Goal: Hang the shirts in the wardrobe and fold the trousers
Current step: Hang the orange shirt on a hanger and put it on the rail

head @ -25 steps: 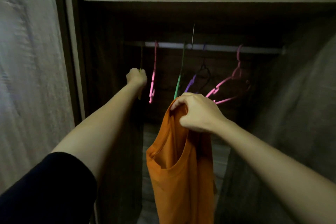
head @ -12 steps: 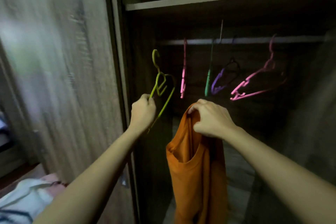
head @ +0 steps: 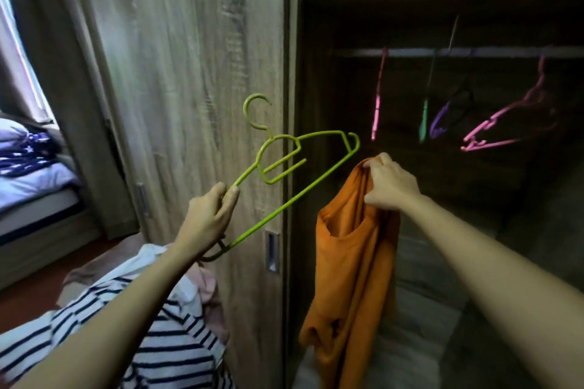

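Before wardrobe, left grip clamps green hanger, right grip clamps orange shirt, cut off below.

Wardrobe rail: coloured hangers hanging. Bed: folded bedding.

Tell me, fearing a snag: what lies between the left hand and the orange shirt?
Head view: the long bar of the green hanger slants across, wardrobe door behind.
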